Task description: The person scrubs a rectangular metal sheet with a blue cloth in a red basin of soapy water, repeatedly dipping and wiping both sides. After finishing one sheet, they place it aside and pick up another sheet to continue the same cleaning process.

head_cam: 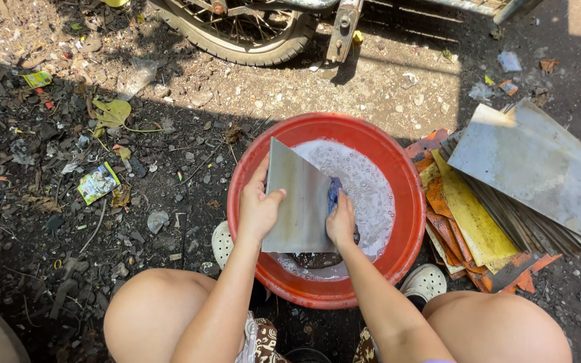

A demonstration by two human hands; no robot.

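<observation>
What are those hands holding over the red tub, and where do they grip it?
The left hand grips a grey metal sheet by its left edge; the right hand presses a blue scrubber against its right edge.

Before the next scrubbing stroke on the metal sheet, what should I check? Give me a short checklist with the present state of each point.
1. Left hand grips the sheet at its left edge: ok.
2. Right hand presses the blue scrubber on the sheet: ok.
3. Sheet stands over the red basin, so drips fall inside: ok.
4. Soapy water in the basin: ok.
5. Sheet edges sharp or dull near the fingers: cannot tell.
6. Stack of plates lies beside the basin on the right: ok.
</observation>
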